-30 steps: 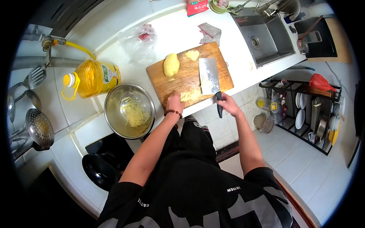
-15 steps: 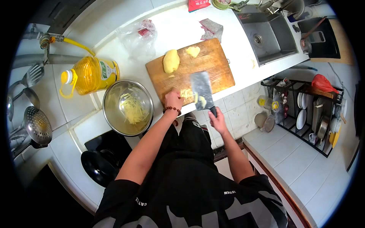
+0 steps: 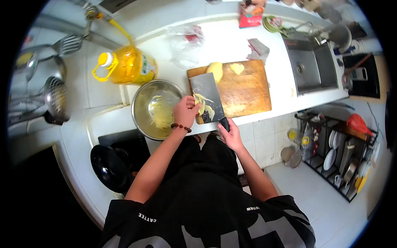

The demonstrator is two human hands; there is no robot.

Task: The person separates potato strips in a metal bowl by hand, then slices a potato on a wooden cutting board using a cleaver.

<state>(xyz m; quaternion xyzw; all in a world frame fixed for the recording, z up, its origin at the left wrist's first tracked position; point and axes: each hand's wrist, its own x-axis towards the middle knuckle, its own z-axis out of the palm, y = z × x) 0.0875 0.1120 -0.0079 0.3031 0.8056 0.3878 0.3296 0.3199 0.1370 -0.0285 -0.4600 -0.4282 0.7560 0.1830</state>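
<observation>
My right hand (image 3: 232,136) is closed round the black handle of a cleaver (image 3: 209,87), whose broad blade lies flat over the left end of the wooden cutting board (image 3: 250,93). Potato strips and thin slices (image 3: 202,105) rest on the blade. Curled at the blade's left edge, my left hand (image 3: 185,112) holds some strips against it. Just left of that hand stands a steel bowl (image 3: 138,93) with potato shreds (image 3: 160,115) inside. A peeled potato (image 3: 216,71), partly hidden by the blade, and a smaller potato piece (image 3: 237,68) lie on the board.
An oil jug (image 3: 128,66) stands behind the bowl. A plastic bag (image 3: 186,45), a crumpled wrapper (image 3: 258,49) and a red packet (image 3: 250,17) lie behind the board. The sink (image 3: 314,68) is at right, a dish rack (image 3: 331,153) below it. A black wok (image 3: 108,167) sits at lower left.
The cleaver has moved left across the board with potato on its blade, now reaching in front of the peeled potato. My left hand has shifted toward the bowl. The view has swung left.
</observation>
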